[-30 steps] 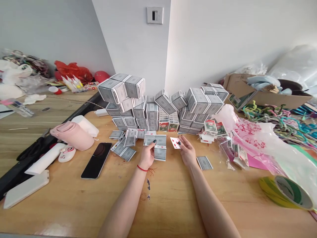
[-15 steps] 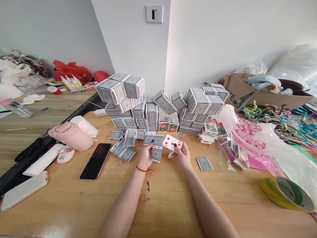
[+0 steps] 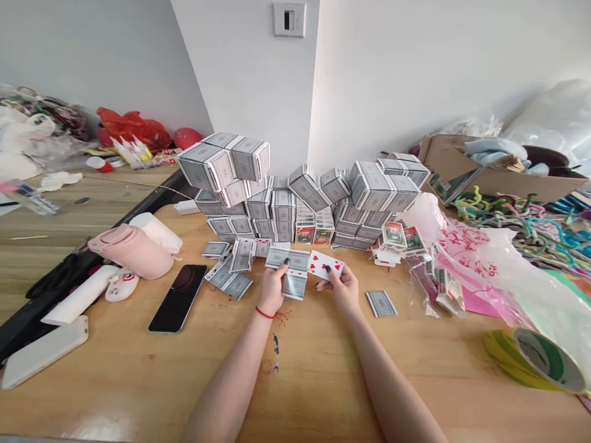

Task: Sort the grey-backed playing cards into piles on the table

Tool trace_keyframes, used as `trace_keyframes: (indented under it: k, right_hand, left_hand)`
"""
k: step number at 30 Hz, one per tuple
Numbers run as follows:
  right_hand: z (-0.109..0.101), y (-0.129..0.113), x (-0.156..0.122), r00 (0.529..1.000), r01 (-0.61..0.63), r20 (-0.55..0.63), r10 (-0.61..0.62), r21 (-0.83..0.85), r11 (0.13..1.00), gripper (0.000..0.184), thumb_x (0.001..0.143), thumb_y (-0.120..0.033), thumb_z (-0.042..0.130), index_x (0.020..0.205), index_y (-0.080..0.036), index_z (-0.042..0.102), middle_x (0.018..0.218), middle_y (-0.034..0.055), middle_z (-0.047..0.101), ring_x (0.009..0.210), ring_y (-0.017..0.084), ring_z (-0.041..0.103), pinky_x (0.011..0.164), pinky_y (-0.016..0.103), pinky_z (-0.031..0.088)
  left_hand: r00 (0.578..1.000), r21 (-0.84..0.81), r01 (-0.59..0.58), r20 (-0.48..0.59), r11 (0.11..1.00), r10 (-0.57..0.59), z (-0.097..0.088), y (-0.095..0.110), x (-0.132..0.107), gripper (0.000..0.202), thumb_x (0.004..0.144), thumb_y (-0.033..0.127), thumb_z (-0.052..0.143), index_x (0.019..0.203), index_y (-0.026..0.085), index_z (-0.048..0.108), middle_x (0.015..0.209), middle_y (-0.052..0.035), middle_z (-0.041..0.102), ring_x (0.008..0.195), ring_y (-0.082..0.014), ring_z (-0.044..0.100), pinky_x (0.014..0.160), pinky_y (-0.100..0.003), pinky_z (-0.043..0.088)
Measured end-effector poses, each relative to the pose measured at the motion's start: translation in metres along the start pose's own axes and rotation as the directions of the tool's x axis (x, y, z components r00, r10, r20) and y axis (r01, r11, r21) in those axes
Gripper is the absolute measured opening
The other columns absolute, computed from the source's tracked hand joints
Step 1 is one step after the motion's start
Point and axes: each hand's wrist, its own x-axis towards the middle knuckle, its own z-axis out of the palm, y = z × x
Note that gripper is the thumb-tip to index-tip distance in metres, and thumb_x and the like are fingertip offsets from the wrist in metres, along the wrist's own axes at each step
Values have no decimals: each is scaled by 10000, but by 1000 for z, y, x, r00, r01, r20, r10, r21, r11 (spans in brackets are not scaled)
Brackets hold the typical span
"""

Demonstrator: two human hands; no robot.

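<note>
My left hand (image 3: 272, 289) is closed on a small block folded from grey-backed playing cards (image 3: 292, 271), held just above the wooden table (image 3: 323, 375). My right hand (image 3: 345, 288) pinches a single red hearts card (image 3: 324, 266), face up, right beside that block. Behind both hands rises a wall of stacked card cubes (image 3: 295, 197) against the white wall. Loose grey-backed cards (image 3: 231, 274) lie left of my left hand, and one single card (image 3: 381, 303) lies flat to the right of my right hand.
A black phone (image 3: 178, 298), a pink case (image 3: 133, 251) and white boxes (image 3: 44, 351) lie at the left. Pink plastic bags (image 3: 466, 258), card packs (image 3: 399, 239), a green tape roll (image 3: 540, 360), a cardboard box (image 3: 489, 175) and coloured cords (image 3: 521, 221) crowd the right.
My right hand has brought the hearts card in toward the card block in my left hand and turned it more face up. My left hand stayed about where it was.
</note>
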Motion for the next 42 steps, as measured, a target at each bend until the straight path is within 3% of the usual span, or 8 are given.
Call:
trace_keyframes:
  k: [3,9,13,17,21,34,42]
  right_hand:
    - [0,0,0,1000,-18,2,18,-6,1000,317,695,-410,613,853,-172,476,583,25,644,500,195,634,473,316,537]
    - [0,-1,-1,982,-93,163,97,-30,995,364,706,-447,590,862,-189,386,643,30,661,420,148,590,410,268,489]
    - [-3,-1,-1,972,-73,212,98,-120,990,326,739,-472,535,798,-205,357,516,-35,591,299,91,466,301,195,358]
    - [-7,-1,0,978,-72,174,114,-232,970,325,744,-495,508,763,-208,357,431,-84,486,266,54,331,272,169,232]
    - [-10,-3,1,974,-108,158,161,-297,949,353,722,-520,511,779,-207,359,412,-96,442,288,55,305,287,168,224]
    - [-23,-10,5,939,-131,259,225,-336,933,338,729,-514,498,775,-199,384,403,-100,395,308,55,278,310,173,219]
    - [-27,-14,6,927,-147,275,256,-361,921,325,725,-494,511,778,-188,415,392,-95,397,304,57,281,302,172,215]
  left_hand:
    - [998,40,-56,5,998,56,1,-3,1,300,596,260,683,866,141,628,851,-56,677,890,-224,602,779,-338,471]
    - [998,50,-69,18,996,68,0,-5,1,267,594,276,688,813,134,632,884,-70,674,935,-235,587,821,-347,455]
    - [999,48,-53,0,997,53,-1,-4,0,307,599,271,687,873,147,624,894,-60,673,906,-229,599,797,-344,465]
    - [999,45,-40,-14,998,41,-1,-3,-1,310,598,262,690,877,144,624,873,-57,676,934,-225,588,812,-329,457]
    - [999,34,-39,-9,999,39,1,-2,-3,325,600,254,690,900,147,622,841,-52,680,949,-224,582,824,-332,450]
    - [999,92,12,51,996,-17,4,5,-6,358,602,275,692,926,141,622,879,-66,677,839,-227,615,739,-325,473]
    - [995,139,38,85,990,-50,3,6,-6,268,608,271,687,837,139,639,900,-70,674,824,-225,616,717,-318,483]
